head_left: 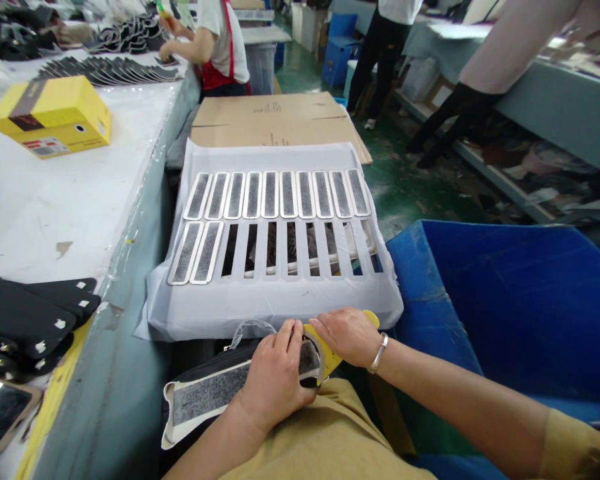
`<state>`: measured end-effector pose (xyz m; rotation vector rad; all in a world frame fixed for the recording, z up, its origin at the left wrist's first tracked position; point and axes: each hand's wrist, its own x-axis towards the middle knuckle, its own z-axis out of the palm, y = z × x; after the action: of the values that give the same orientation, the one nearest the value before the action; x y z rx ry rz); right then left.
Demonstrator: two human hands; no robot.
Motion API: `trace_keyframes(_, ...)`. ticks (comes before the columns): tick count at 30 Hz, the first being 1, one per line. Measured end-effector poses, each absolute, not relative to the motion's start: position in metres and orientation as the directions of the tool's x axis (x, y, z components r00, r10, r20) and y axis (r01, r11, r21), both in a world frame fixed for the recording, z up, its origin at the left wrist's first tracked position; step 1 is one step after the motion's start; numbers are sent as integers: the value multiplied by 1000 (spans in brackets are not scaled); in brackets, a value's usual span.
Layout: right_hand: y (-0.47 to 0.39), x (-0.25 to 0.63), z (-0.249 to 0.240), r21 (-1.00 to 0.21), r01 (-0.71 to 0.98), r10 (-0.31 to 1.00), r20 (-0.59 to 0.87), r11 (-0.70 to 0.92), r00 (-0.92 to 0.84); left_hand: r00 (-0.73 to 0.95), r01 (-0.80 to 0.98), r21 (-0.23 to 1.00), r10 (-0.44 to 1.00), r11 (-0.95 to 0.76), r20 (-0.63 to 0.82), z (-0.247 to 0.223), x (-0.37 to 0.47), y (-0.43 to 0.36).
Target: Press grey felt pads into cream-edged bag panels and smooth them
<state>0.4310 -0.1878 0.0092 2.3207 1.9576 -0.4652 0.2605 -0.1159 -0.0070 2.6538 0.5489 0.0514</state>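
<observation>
As the left hand (277, 367) partly hides a gray strip (207, 395), grip unclear, right hand (349, 335) holding a half-covered yellow piece (331, 363)

- A mustard top (325, 437) is showing creases.
- Its right sleeve (575, 445) is leaving the forearm (455, 390) bare.
- A silver bangle (379, 354) is circling the right wrist (367, 347).

Bright, even light; tabletop (100, 200) washed pale. Glare streaks the phone (3, 417). Far-right person (510, 53) stretched, blurry.
</observation>
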Motion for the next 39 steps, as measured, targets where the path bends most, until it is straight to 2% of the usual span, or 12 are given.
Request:
trace_keyframes(4, -192, 428, 11, -141, 977, 949, -296, -158, 111, 927, 343, 410, 374, -845, -5, -6, 259, -119)
trace_keyframes(9, -200, 422, 22, -145, 966, 923, -354, -213, 150, 931, 331, 398, 366, -856, 13, -2, 255, -124)
trace_keyframes(12, -208, 431, 36, -269, 930, 874, -476, -249, 96, 920, 351, 400, 392, -847, 23, 0, 252, -124)
trace_keyframes(14, -216, 442, 43, -345, 897, 867, -492, -276, 78, 917, 365, 390, 400, -846, 10, 1, 252, -123)
trace_keyframes(20, -250, 450, 36, -370, 802, 873, -330, -469, 359, 933, 353, 324, 357, -878, -48, 4, 253, -129)
trace_keyframes(26, -241, 431, 23, -418, 773, 878, -177, -477, 446, 936, 342, 267, 351, -901, -15, 8, 248, -141)
trace_keyframes(30, -192, 422, 32, -408, 824, 919, -188, -393, 345, 951, 256, 369, 300, -894, 69, 21, 205, -119)
trace_keyframes(32, -166, 406, 41, -353, 871, 934, -234, -341, 271, 877, 299, 505, 441, -810, 188, 26, 164, -103)
trace_keyframes(34, -142, 382, 48, -281, 918, 942, -261, -282, 209, 618, 398, 704, 739, -588, 268, 20, 121, -86)
trace_keyframes(36, -121, 355, 53, -204, 962, 959, -255, -181, 126, 358, 287, 925, 924, -248, 137, 4, 91, -72)
trace_keyframes(37, -111, 342, 53, -166, 980, 966, -249, -113, 69, 305, 169, 980, 951, -101, 46, -7, 83, -68)
trace_keyframes(39, -96, 320, 50, -88, 996, 968, -248, 18, -40, 328, -24, 993, 939, 118, -104, -29, 81, -64)
